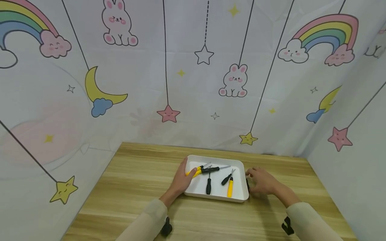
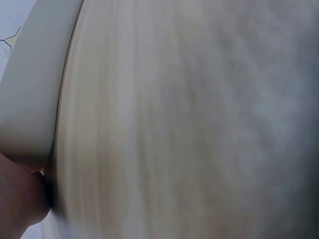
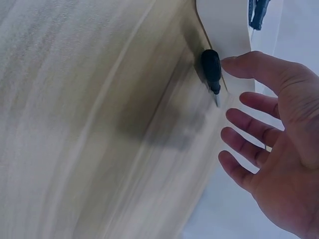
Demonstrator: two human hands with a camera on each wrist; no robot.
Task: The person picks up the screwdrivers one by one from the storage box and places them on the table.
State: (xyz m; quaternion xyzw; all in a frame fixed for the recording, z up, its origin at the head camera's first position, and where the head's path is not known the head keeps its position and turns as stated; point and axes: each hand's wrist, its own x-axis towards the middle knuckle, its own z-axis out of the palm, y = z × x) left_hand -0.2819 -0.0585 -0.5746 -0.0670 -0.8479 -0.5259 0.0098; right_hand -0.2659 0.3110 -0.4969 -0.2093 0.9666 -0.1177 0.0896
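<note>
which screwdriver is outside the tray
The black-handled screwdriver on the table beside the right hand; the others lie inside the white tray.

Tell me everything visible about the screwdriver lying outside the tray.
The screwdriver has a short, rounded black handle, apparently plastic, and a thin, pale metallic-looking shaft, blurred toward its end. It lies on the wood-grain table, close beside the white tray. The right hand is alongside, thumb near the handle; contact is unclear.

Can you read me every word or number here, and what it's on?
I can't find any words or numbers to read.
Screwdrivers in the tray: too small to tell if they're marked.
Black-handled tool outside the tray: no lettering shows.
Wall: only drawings visible.
</note>
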